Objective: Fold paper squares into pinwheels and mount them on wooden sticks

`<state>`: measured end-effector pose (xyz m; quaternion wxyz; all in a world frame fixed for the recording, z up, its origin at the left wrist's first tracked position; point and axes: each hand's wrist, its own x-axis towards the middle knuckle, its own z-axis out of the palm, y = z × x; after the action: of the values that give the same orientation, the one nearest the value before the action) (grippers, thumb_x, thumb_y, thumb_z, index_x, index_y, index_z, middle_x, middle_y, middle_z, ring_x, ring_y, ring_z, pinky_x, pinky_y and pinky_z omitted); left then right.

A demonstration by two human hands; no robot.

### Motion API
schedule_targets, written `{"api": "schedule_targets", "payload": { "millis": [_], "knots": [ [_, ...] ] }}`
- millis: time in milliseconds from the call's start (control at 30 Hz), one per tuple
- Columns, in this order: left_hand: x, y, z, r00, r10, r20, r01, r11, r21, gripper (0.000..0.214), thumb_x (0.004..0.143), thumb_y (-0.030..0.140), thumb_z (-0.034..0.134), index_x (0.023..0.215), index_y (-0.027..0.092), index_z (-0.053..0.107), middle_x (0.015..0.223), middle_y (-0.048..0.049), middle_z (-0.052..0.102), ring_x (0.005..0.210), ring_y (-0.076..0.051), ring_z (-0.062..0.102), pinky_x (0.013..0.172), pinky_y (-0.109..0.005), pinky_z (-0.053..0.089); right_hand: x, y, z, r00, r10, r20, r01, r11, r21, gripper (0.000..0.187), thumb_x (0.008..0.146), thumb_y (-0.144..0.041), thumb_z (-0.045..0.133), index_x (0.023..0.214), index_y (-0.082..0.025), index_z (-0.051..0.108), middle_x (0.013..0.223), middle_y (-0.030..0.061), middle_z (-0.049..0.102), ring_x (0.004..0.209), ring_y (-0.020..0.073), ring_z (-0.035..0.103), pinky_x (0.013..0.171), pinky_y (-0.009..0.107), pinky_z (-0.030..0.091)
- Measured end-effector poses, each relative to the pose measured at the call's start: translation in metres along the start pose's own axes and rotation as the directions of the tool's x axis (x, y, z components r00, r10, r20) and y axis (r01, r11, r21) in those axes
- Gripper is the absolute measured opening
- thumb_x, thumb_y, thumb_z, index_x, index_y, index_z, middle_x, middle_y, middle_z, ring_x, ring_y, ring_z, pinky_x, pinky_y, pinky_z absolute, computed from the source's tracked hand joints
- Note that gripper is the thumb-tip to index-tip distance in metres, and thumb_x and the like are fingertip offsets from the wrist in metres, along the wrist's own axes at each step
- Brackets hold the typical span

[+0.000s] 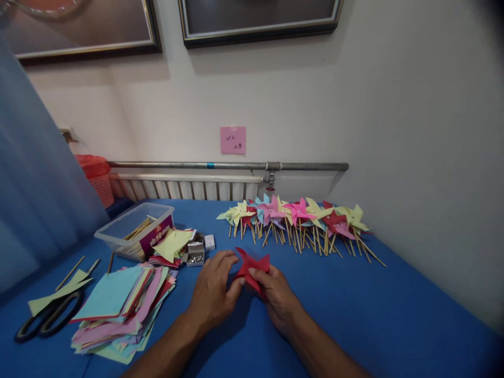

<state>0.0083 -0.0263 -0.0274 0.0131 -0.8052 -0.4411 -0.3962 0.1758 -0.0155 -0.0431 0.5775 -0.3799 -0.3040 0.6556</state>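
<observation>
Red paper pinwheel [252,269]: folded, pointed vanes, matte.
Left hand [214,291]: fingers pinch its edge.
Right hand [277,296]: fingers grip it.
Behind pinwheel: finished pinwheels [299,218] on sticks.
Left of pinwheel: coloured paper squares [122,307].

A table [374,315] under a blue cloth carries a row of paper pinwheels [299,218] along its far side. At near left lie scissors [59,315] and a stack of coloured paper [118,304]. Farther back stand a clear plastic box [134,226] and a small pin box [195,255]. A red pinwheel [252,268] sits mid-table.
</observation>
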Motion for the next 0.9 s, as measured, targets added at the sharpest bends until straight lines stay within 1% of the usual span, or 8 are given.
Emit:
{"api": "schedule_targets", "payload": {
  "millis": [133,233,367,500,667,767,900],
  "knots": [
    [0.0005,-0.0003,-0.0005,1.000,-0.009,-0.020,0.009,1.000,0.002,0.028,0.092,0.020,0.063,0.120,0.021,0.061,0.129,-0.0136,0.071,0.119,-0.030,0.068,0.096,-0.051,0.058,-0.0008,-0.0016,0.0008,1.000,0.015,-0.005,-0.015,1.000,0.011,0.035,0.057,-0.030,0.096,0.085,-0.016,0.080,0.080,0.0032,0.079,0.070,0.0154,0.067,0.070,0.026,0.050],
    [0.0002,-0.0003,0.0010,1.000,-0.005,-0.008,0.005,1.000,0.007,0.028,0.092,0.021,0.064,0.120,0.021,0.062,0.128,-0.0136,0.071,0.119,-0.030,0.069,0.096,-0.051,0.058,-0.0004,-0.0002,0.0006,1.000,0.019,0.007,-0.019,1.000,0.001,0.034,0.058,-0.030,0.095,0.085,-0.016,0.080,0.080,0.0027,0.079,0.071,0.0152,0.066,0.070,0.026,0.050],
    [-0.0001,-0.0004,0.0023,1.000,0.005,0.008,-0.005,1.000,0.004,0.029,0.091,0.021,0.065,0.119,0.021,0.061,0.127,-0.0135,0.071,0.118,-0.030,0.069,0.095,-0.050,0.058,0.0008,0.0022,-0.0005,0.999,-0.002,0.032,0.002,1.000,-0.002,0.037,0.059,-0.031,0.095,0.090,-0.016,0.080,0.085,0.0035,0.080,0.074,0.0160,0.067,0.072,0.026,0.051],
    [0.0005,-0.0004,0.0020,1.000,0.008,0.014,-0.008,1.000,-0.009,0.029,0.091,0.019,0.065,0.119,0.021,0.061,0.126,-0.0132,0.072,0.117,-0.030,0.069,0.094,-0.049,0.058,0.0004,0.0027,-0.0009,0.999,-0.007,0.040,0.007,1.000,-0.019,0.036,0.060,-0.033,0.094,0.089,-0.016,0.080,0.084,0.0037,0.079,0.073,0.0162,0.066,0.072,0.027,0.050],
    [0.0003,0.0005,0.0030,1.000,-0.016,0.020,0.016,1.000,-0.016,0.031,0.089,0.018,0.065,0.119,0.023,0.061,0.126,-0.0113,0.072,0.117,-0.029,0.069,0.094,-0.049,0.058,0.0001,0.0026,-0.0004,0.999,-0.012,0.037,0.014,0.999,-0.046,0.034,0.060,-0.032,0.095,0.086,-0.017,0.080,0.082,0.0033,0.078,0.072,0.0170,0.066,0.071,0.027,0.050],
    [-0.0005,0.0007,0.0043,0.999,-0.026,0.018,0.026,1.000,-0.003,0.033,0.088,0.018,0.065,0.120,0.023,0.060,0.127,-0.0117,0.072,0.118,-0.030,0.069,0.094,-0.050,0.058,0.0009,0.0033,-0.0003,0.999,-0.020,0.032,0.021,0.998,-0.052,0.035,0.059,-0.033,0.095,0.086,-0.017,0.080,0.084,0.0042,0.079,0.073,0.0179,0.066,0.072,0.028,0.050],
    [-0.0002,0.0018,0.0043,0.999,-0.050,0.020,0.051,0.999,-0.014,0.024,0.089,0.018,0.066,0.111,0.023,0.060,0.121,-0.0110,0.073,0.113,-0.030,0.070,0.091,-0.049,0.057,0.0014,0.0049,-0.0009,0.999,-0.035,0.012,0.036,0.997,-0.072,0.034,0.061,-0.034,0.094,0.087,-0.017,0.079,0.081,0.0035,0.078,0.070,0.0176,0.066,0.069,0.028,0.049]
  ]
}}
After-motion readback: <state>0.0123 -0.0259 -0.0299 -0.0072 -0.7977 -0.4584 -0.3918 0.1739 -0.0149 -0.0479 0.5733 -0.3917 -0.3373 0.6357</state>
